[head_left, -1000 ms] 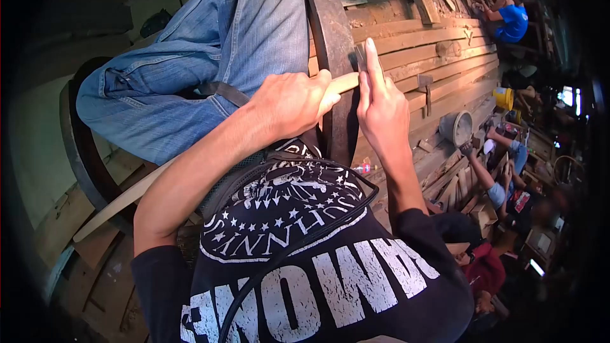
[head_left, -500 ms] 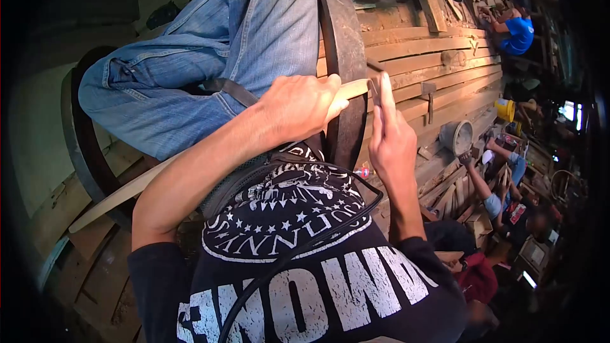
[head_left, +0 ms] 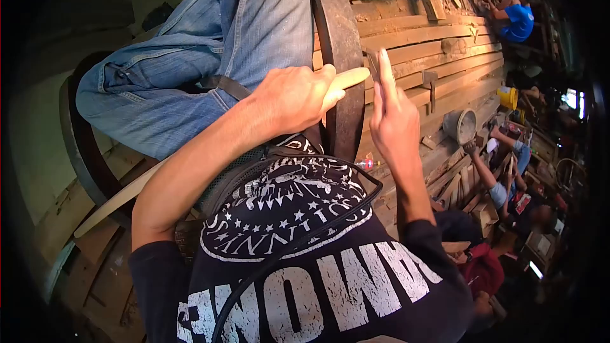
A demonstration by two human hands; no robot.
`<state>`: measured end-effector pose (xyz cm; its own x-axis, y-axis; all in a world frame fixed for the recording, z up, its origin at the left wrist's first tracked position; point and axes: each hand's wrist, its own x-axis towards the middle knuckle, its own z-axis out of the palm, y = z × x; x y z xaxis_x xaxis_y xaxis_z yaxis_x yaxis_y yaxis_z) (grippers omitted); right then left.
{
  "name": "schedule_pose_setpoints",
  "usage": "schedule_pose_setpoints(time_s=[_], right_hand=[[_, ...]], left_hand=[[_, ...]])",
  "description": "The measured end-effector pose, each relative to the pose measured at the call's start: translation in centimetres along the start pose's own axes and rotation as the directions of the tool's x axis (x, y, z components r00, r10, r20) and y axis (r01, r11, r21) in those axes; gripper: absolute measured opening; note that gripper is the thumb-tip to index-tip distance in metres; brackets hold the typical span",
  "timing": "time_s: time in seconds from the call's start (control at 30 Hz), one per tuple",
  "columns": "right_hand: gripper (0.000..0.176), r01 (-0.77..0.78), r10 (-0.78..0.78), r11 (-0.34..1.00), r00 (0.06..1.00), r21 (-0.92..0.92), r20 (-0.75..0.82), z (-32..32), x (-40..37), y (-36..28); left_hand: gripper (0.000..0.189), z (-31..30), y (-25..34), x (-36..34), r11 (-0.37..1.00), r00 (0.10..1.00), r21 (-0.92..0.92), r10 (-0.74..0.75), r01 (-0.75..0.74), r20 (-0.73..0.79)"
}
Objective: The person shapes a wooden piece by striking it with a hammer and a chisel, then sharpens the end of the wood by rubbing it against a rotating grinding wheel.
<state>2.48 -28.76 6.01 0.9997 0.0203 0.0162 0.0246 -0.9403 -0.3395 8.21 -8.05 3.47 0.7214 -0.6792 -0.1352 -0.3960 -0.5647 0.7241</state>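
My left hand (head_left: 289, 98) is closed around a pale wooden strip (head_left: 351, 79), whose rounded end sticks out beyond the fingers over a dark curved rim. A long pale strip (head_left: 117, 200) shows again beyond my left forearm; whether it is the same piece is hidden. At the strip's rounded end is my right hand (head_left: 395, 117), its index finger stretched forward along a thin dark metal blade (head_left: 373, 67). The other fingers curl around this tool, and its handle is covered. Blade and wood are very close; contact cannot be made out.
The dark curved rim (head_left: 343, 32) stands beside my jeans (head_left: 267, 19). Beyond lie wooden planks (head_left: 406, 38), a hammer (head_left: 430, 89), a grey bucket (head_left: 459, 126) and a yellow bucket (head_left: 507, 97). Several people sit or work to the right, one in a blue shirt (head_left: 520, 23).
My right hand has moved slightly up in the view, and the blade has shifted and turned against the strip's end. My left hand keeps its grip, while the whole view has tilted a little.
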Motion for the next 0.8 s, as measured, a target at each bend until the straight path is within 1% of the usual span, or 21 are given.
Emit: schedule_pose_setpoints(time_s=[0.1,0.17,0.23,0.27,0.3,0.37,0.43,0.5,0.57,0.63,0.7,0.77,0.8], right_hand=[[0.057,0.020,-0.017,0.997,0.999,-0.072,0.032,0.2,2.8,0.0],[0.056,0.054,-0.052,0.996,0.998,-0.067,0.025,0.2,2.1,0.2],[0.055,0.027,-0.027,1.000,1.000,0.016,-0.006,0.0,0.1,0.3],[0.055,-0.027,0.027,0.999,0.999,0.024,0.036,-0.1,-0.9,0.5],[0.055,-0.032,0.031,0.999,0.999,0.023,0.043,-0.1,-0.9,0.4],[0.055,0.010,-0.009,1.000,1.000,-0.027,0.016,0.1,-0.1,0.3],[0.055,0.041,-0.041,0.999,0.999,-0.017,-0.002,0.1,1.7,0.1],[0.055,0.049,-0.047,0.996,0.999,-0.070,0.027,0.1,2.8,-0.1],[0.055,0.062,-0.060,0.996,0.998,-0.068,0.036,-0.2,1.6,-0.3],[0.055,0.018,-0.017,1.000,0.998,-0.013,0.066,-0.1,-0.2,-0.6],[0.056,0.006,-0.006,1.000,0.998,0.006,0.055,0.2,0.1,-0.6],[0.057,0.090,-0.090,0.996,0.994,0.002,0.054,0.0,2.1,-0.6],[0.056,0.074,-0.073,0.997,0.996,-0.029,0.052,0.1,2.9,-0.7]], left_hand=[[0.040,-0.3,0.2,0.2,1.000,1.000,-0.014,-0.021,0.021,-0.001],[0.040,-0.4,0.2,0.1,1.000,1.000,-0.006,-0.012,0.012,0.012],[0.040,-0.4,0.1,0.2,1.000,1.000,-0.008,-0.018,0.018,0.009],[0.039,-0.3,0.0,0.2,1.000,1.000,-0.012,-0.018,0.018,0.012],[0.039,-0.2,0.0,0.1,1.000,1.000,-0.017,-0.020,0.020,0.018],[0.039,-0.2,0.0,0.1,0.999,1.000,-0.025,-0.021,0.021,0.017],[0.039,-0.5,0.3,0.2,0.999,0.999,-0.023,-0.021,0.022,0.032],[0.039,-0.7,0.5,0.1,0.999,0.999,-0.017,-0.038,0.039,0.035],[0.039,-0.7,0.5,0.1,0.999,0.999,-0.002,0.032,-0.032,-0.007],[0.039,-0.5,0.3,0.1,1.000,1.000,-0.003,-0.001,0.001,-0.002],[0.039,-0.3,0.1,0.1,1.000,1.000,-0.002,-0.023,0.023,0.016],[0.039,-0.2,0.1,0.1,1.000,1.000,-0.012,-0.019,0.019,0.001],[0.039,-0.4,0.3,0.1,0.999,0.999,-0.003,-0.035,0.036,0.024]])
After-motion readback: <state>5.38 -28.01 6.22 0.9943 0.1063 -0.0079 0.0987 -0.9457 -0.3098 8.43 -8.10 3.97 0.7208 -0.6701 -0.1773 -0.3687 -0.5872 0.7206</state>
